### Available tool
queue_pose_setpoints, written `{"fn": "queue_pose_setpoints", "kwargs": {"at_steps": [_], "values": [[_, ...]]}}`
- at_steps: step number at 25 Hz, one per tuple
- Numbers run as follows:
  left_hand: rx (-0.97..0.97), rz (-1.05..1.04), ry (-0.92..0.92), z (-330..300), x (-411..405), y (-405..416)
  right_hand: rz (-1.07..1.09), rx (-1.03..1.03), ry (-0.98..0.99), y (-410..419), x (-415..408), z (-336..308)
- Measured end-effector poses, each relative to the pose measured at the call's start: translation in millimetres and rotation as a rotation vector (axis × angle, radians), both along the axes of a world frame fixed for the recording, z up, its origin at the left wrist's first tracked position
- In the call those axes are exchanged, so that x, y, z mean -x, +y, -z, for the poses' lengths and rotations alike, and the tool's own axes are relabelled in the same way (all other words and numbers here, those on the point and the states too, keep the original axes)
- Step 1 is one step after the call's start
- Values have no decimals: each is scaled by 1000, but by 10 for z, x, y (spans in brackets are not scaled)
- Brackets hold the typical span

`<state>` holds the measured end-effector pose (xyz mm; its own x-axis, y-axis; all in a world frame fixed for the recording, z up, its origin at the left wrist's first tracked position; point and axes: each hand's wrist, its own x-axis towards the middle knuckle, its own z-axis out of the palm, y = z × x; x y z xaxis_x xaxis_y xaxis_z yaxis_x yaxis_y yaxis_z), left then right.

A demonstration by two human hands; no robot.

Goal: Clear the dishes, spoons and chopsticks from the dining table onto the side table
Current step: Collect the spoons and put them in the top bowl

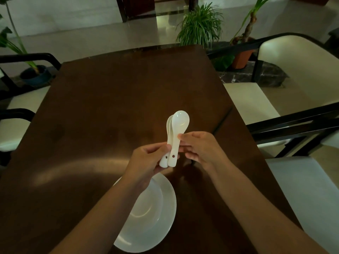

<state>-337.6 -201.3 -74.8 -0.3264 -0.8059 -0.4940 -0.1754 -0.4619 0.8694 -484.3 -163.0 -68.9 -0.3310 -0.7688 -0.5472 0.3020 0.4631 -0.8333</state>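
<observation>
I have only 1 view here: a wide-angle camera on the person's head, looking forward and steeply down over the dark brown wooden worktop (pixel 113 99). It sits close above the near edge, so both forearms enter from the bottom of the picture. The wide lens bends the worktop's sides and takes in the cream-cushioned black chairs (pixel 286 74) and the pale floor (pixel 77 35) beyond.

Bare table (pixel 110 107) ahead; stacked plates (pixel 161 208) below the wrists.
</observation>
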Motion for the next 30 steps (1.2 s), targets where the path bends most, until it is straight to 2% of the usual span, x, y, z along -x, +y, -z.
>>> {"fn": "queue_pose_setpoints", "kwargs": {"at_steps": [3, 9, 11, 13, 16, 18, 24, 30], "values": [[5, -5, 36, -11, -16, 81, 45, -6, 30, 59, -127, 65], [-125, -33, 101, 0, -132, 110, 82, 28, 21, 81, -337, 117], [-222, -5, 164, -59, -262, 80, 102, 91, 63, 51, -256, 91], [-286, 72, 195, -160, -434, 25, 5, 152, 180, 16, -147, -2], [-312, 217, 83, -318, -677, -52, -179, 149, 351, -17, -125, -128], [-295, 235, 17, -383, -821, -78, -192, 118, 400, -32, -227, -135], [-151, 143, -77, -459, -1266, -36, -136, 48, 431, 48, -651, -15], [-179, 11, -157, -321, -1607, 172, -293, -3, 587, 296, -968, 138]]}}
